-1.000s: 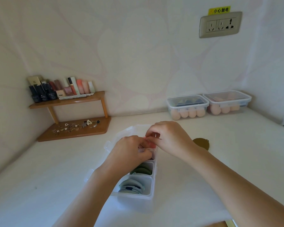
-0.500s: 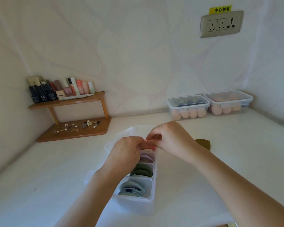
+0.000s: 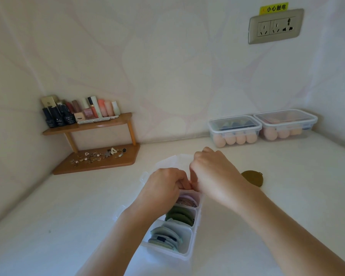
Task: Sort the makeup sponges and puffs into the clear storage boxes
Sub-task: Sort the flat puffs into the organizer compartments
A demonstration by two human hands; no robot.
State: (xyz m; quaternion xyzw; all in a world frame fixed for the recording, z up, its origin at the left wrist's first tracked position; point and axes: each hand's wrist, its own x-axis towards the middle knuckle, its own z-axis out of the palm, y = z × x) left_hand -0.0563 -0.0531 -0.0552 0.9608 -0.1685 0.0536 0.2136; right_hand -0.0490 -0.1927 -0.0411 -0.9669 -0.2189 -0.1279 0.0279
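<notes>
Entry: one view, head camera, wide-angle, worn by the person. We look forward and down across the white table (image 3: 48, 226) toward a wall corner. Near field: the person's left hand (image 3: 163, 188) and right hand (image 3: 213, 176), mid-frame, close above the divided clear box (image 3: 189, 253). Far field: we record the wooden shelf (image 3: 92, 127) at left, the inner lidded box (image 3: 235, 124) and corner lidded box (image 3: 285, 119) at right, and the wall socket (image 3: 275, 26) high right.

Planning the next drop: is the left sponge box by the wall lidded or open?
Lidded. The left sponge box has its clear lid seated on the rim; sponges show through its wall.
</notes>
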